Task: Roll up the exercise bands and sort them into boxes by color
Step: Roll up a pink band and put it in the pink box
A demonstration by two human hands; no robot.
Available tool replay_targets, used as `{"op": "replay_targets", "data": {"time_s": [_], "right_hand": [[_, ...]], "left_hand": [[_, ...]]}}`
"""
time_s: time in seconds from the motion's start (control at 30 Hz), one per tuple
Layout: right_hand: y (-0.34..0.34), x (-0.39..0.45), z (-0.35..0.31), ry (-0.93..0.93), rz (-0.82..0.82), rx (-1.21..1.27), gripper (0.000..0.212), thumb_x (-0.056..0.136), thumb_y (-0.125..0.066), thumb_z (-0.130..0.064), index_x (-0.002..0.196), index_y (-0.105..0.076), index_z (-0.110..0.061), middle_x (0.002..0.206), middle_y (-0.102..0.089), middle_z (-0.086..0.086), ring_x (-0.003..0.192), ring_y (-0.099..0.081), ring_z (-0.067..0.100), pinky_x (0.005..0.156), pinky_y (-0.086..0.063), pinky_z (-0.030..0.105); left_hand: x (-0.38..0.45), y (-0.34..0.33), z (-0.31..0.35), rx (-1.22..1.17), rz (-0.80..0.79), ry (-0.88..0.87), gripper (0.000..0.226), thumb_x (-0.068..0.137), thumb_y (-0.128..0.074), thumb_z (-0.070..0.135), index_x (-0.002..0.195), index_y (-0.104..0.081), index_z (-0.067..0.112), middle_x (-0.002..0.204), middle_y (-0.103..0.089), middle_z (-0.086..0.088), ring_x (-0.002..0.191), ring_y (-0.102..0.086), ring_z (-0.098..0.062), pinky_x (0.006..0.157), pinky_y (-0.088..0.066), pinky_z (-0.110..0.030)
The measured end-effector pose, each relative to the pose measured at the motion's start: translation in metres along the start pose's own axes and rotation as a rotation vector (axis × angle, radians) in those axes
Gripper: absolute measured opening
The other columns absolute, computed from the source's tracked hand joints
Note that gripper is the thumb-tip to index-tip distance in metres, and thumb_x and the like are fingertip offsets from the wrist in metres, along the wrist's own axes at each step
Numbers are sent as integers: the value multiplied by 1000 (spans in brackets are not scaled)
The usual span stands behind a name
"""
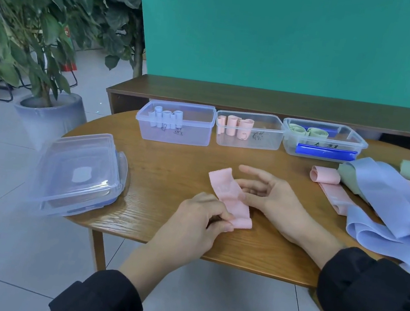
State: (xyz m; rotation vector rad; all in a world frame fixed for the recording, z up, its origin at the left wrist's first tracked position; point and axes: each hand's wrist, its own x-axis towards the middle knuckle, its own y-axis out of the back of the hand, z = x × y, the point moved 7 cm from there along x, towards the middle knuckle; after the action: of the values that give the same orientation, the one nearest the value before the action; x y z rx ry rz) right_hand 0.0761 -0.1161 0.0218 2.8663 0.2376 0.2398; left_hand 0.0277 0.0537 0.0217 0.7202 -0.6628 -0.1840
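Stacked lids: clear box lids are being kept in a pile at the left end of the wooden table, apart from the work.

Left box: several pale blue rolls are being held upright in its left half; this colour is judged partly sorted.

Left hand: the near end of the pink band is being pinched between curled fingers and thumb, where a first fold or turn is being formed.

Pink band: it is being laid flat on the table between the two hands, its far end lying free; the roll is judged barely begun.

Middle box: a few pink rolls are being stored here, and this is judged the destination for the band in hand.

Right hand: it is being held open, fingers relaxed and spread, beside and partly over the band's right edge; nothing is being gripped.

Right box: green rolls are being stored at the back, with a dark blue item at the front.

Loose pile: unrolled blue, green and pink bands are being left in a heap at the right, one pink piece partly coiled at its left edge.

Progress: each box is being filled, yet much is judged still to be rolled.
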Motion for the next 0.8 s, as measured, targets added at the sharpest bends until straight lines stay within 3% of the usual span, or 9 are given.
{"op": "replay_targets", "data": {"time_s": [0.1,0.27,0.47,0.67,0.8], "right_hand": [[-1,2,3,-29,-16,25,65,90,-67,6,144,-52,-27,123,-72,-5,99,-64,9,98,-51,24],[-2,7,6,-70,4,142,66,86,-68,11,141,-54,-25,119,-73,3,109,-69,14,97,-53,26],[-5,24,5,-115,8,92,66,82,-78,0,139,-54,-24,120,-71,2,112,-68,13,100,-54,35],[-7,43,7,-134,116,65,62,81,-79,-2,136,-56,-19,115,-69,5,105,-67,17,88,-54,28],[2,50,10,-95,266,6,46,79,-83,-8,121,-66,-19,104,-71,1,99,-69,16,84,-55,28]], "left_hand": [[0,-1,1,11,-3,-6,4,86,-79,21,88,-76,21,82,-57,27,89,-53,4,79,-35,-6],[0,-1,-1,9,-19,8,4,88,-78,22,89,-75,20,87,-63,17,92,-55,-3,80,-36,-7],[0,-2,-2,11,-20,1,4,88,-77,22,88,-73,22,86,-61,19,90,-54,-1,79,-35,-7],[0,-2,-1,22,-24,-6,5,88,-77,22,87,-73,21,85,-60,20,89,-52,1,78,-34,-7],[1,-2,-1,24,-32,-8,3,89,-77,23,89,-74,21,90,-65,17,91,-53,2,79,-35,-6]]}}
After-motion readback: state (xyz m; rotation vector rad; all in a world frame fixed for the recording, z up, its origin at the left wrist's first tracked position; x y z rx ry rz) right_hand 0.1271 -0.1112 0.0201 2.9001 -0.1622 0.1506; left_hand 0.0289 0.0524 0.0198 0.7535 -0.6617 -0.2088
